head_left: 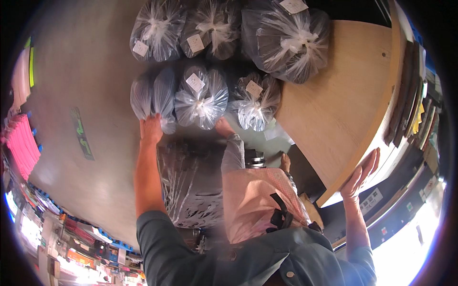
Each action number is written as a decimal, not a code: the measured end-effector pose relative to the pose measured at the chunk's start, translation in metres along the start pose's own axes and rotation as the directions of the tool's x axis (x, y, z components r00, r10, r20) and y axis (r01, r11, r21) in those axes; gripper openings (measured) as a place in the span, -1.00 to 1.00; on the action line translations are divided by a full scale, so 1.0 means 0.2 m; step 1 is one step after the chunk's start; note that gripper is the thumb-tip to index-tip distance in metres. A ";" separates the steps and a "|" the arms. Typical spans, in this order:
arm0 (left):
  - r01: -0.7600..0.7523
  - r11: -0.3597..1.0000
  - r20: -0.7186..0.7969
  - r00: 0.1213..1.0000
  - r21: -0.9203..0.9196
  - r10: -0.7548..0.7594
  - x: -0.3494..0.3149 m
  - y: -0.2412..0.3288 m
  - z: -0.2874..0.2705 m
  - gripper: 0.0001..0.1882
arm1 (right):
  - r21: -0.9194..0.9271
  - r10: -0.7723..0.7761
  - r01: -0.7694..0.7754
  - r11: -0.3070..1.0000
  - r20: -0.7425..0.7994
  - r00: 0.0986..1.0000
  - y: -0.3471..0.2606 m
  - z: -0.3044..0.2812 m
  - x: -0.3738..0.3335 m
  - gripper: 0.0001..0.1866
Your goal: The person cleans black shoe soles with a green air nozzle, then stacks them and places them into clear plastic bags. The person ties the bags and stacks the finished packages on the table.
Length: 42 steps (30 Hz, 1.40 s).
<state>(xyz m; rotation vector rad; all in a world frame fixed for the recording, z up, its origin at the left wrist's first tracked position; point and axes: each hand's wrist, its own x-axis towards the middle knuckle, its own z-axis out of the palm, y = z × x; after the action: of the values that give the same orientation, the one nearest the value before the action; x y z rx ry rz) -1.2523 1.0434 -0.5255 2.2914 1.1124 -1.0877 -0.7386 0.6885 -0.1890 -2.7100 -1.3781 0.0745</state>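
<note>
My left hand [151,129] reaches down to the floor and grips the near end of a clear plastic bag [153,97] with dark contents. Beside and beyond it lie several similar tied bags with white paper tags [200,97]. Another large clear bag [191,186] leans against my legs and pink apron [253,200]. My right hand [362,174] is spread flat on the edge of a light wooden counter [334,105], holding nothing.
My feet [224,127] stand close to the bags on the grey floor [86,71], which has a green marking [81,133]. A pink stack [21,148] and shelves of goods sit at the left. Dark shelving [410,95] lines the counter's far side.
</note>
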 end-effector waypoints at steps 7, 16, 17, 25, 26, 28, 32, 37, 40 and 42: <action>-0.061 0.998 0.044 0.997 -0.002 0.061 -0.28 -0.09 -0.19 -0.59 | 0.003 0.032 -0.032 0.999 0.012 0.999 -0.01 -0.01 0.00 -0.29; -0.176 0.979 0.154 0.970 -0.108 0.191 -0.80 0.09 -0.72 -0.67 | 0.062 0.051 -0.052 0.997 0.016 0.999 -0.02 -0.01 0.00 -0.29; -0.183 0.975 0.136 0.970 -0.130 0.200 -0.84 0.13 -0.80 -0.69 | 0.073 0.055 -0.056 0.996 0.009 0.998 -0.02 -0.01 0.00 -0.28; -0.214 0.961 -0.012 0.976 -0.173 0.216 -1.10 0.30 -1.24 -0.74 | 0.107 0.015 -0.011 0.994 -0.039 0.999 -0.03 -0.01 0.01 -0.29; -0.260 0.947 -0.065 0.966 -0.189 0.252 -1.12 0.33 -1.25 -0.75 | 0.121 0.004 0.003 0.993 -0.058 0.998 -0.04 -0.01 0.02 -0.29; -0.320 0.932 -0.178 0.940 -0.172 0.290 -1.09 0.38 -1.30 -0.76 | 0.129 0.003 0.005 0.992 -0.069 0.998 -0.04 -0.01 0.02 -0.30; -0.398 0.917 -0.331 0.869 -0.025 0.368 -0.83 0.42 -1.50 -0.78 | 0.110 0.009 0.001 0.994 -0.090 0.996 -0.05 -0.02 0.03 -0.29; -0.474 0.876 -0.365 0.802 0.094 0.473 -0.51 0.53 -1.79 -0.75 | 0.143 0.016 -0.002 0.990 -0.095 0.995 -0.05 -0.03 0.03 -0.26; -0.494 0.856 -0.422 0.751 0.152 0.508 -0.44 0.62 -1.90 -0.71 | 0.160 0.041 -0.027 0.987 -0.086 0.995 -0.05 -0.03 0.03 -0.23; -0.460 0.873 -0.405 0.776 0.163 0.484 -0.39 0.67 -1.97 -0.73 | 0.159 0.042 -0.029 0.987 -0.076 0.996 -0.06 -0.04 0.03 -0.23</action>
<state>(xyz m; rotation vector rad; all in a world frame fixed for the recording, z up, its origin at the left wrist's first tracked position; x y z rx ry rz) -0.9875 1.1594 -0.2172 2.7284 0.5673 -0.4211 -0.7429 0.7000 -0.1801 -2.5782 -1.2463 0.0747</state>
